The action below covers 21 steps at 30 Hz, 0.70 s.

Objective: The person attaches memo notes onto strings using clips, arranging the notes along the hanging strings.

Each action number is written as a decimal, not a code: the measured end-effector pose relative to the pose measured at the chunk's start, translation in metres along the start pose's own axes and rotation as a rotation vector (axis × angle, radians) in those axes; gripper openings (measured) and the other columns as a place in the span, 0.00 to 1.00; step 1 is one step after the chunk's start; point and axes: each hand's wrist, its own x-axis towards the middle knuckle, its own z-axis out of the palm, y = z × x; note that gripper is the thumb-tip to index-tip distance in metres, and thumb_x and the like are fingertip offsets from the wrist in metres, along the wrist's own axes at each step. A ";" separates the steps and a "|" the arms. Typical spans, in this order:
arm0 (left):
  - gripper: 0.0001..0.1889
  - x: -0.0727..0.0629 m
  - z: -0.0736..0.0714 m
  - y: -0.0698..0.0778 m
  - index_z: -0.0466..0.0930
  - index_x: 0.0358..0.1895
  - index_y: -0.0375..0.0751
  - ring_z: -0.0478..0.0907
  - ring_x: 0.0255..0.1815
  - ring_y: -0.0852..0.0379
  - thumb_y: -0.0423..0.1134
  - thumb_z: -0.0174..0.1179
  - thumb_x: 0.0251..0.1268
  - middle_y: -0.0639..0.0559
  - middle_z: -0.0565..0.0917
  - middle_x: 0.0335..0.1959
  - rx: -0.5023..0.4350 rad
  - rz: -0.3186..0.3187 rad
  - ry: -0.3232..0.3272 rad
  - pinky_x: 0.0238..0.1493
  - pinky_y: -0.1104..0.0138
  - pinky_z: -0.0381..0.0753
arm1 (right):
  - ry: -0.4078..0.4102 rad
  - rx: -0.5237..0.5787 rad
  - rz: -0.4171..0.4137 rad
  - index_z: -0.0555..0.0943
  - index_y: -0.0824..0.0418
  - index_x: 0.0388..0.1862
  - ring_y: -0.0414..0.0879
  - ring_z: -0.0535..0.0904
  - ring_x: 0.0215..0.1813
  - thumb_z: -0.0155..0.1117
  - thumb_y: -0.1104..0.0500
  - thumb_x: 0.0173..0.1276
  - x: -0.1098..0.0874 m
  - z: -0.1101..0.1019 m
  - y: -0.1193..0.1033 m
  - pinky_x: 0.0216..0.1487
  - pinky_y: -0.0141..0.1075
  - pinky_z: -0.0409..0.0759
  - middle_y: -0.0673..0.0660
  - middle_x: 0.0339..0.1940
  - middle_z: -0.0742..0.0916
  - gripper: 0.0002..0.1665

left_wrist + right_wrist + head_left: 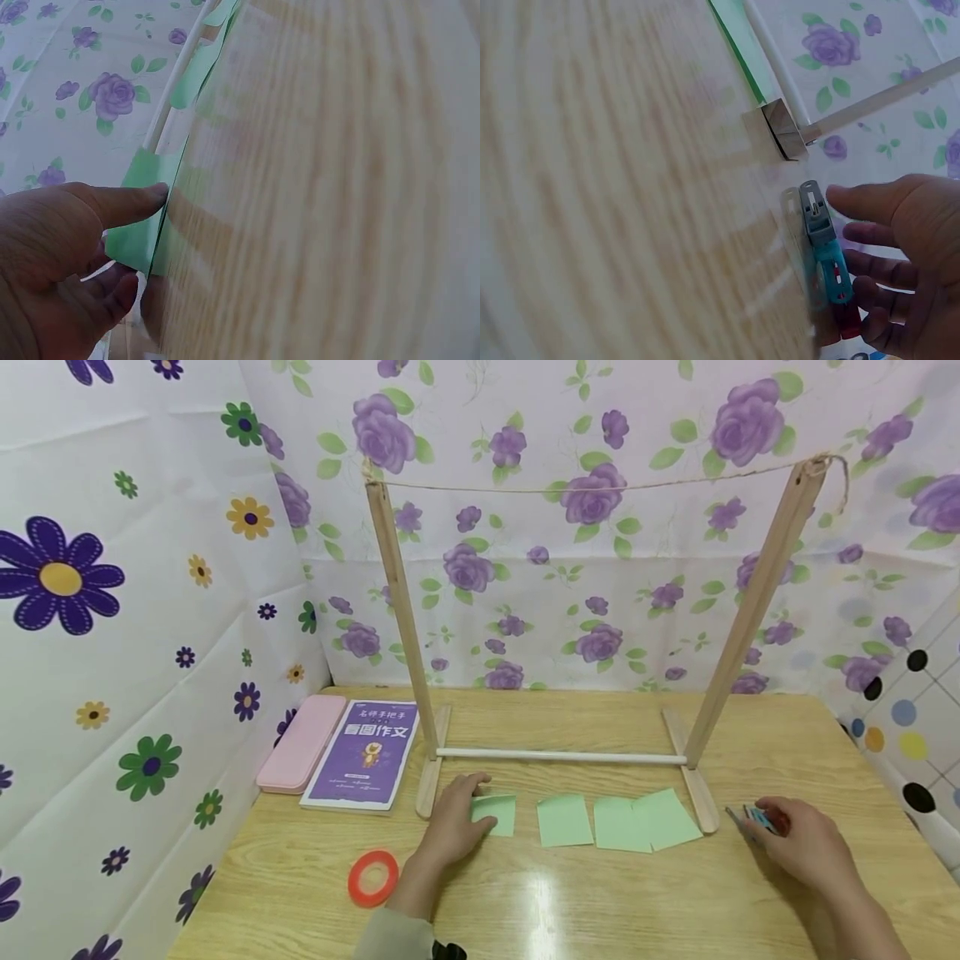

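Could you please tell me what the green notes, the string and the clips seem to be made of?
Green notes: matte paper, it seems, judging by their thin sheets and lifted edges.
String: probably natural fibre, perhaps jute, given its tan, rough look.
Clips: likely smooth hard plastic, from their evenly coloured grey, teal and red bodies.

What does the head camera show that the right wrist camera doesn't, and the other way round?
Only the head view shows the pink case, purple book, red tape roll and the person's left grip. Only the right wrist view shows the slot in the grey clip, seen close up. Both show that clip, a teal one, the right grip, green paper, wooden stand, table and flowered cloth.
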 end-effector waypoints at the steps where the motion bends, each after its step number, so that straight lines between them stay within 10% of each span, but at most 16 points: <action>1: 0.32 0.000 0.000 0.000 0.72 0.67 0.41 0.76 0.56 0.45 0.32 0.73 0.59 0.44 0.80 0.53 -0.014 0.005 -0.002 0.60 0.50 0.78 | -0.008 -0.002 -0.003 0.81 0.71 0.55 0.57 0.81 0.38 0.68 0.39 0.69 0.001 -0.001 0.001 0.34 0.52 0.82 0.62 0.38 0.86 0.36; 11: 0.36 -0.005 -0.003 0.003 0.68 0.70 0.36 0.77 0.56 0.45 0.23 0.70 0.57 0.41 0.80 0.57 -0.087 0.024 -0.004 0.59 0.52 0.82 | -0.037 -0.047 -0.050 0.86 0.64 0.47 0.69 0.79 0.48 0.75 0.35 0.60 0.002 -0.004 0.002 0.42 0.63 0.80 0.72 0.49 0.83 0.34; 21: 0.18 -0.007 -0.004 0.000 0.82 0.53 0.34 0.81 0.45 0.49 0.30 0.71 0.59 0.41 0.86 0.47 0.008 -0.057 0.055 0.48 0.53 0.84 | -0.084 -0.052 -0.027 0.85 0.58 0.35 0.45 0.74 0.30 0.79 0.50 0.59 0.004 -0.008 -0.001 0.27 0.39 0.73 0.50 0.29 0.83 0.15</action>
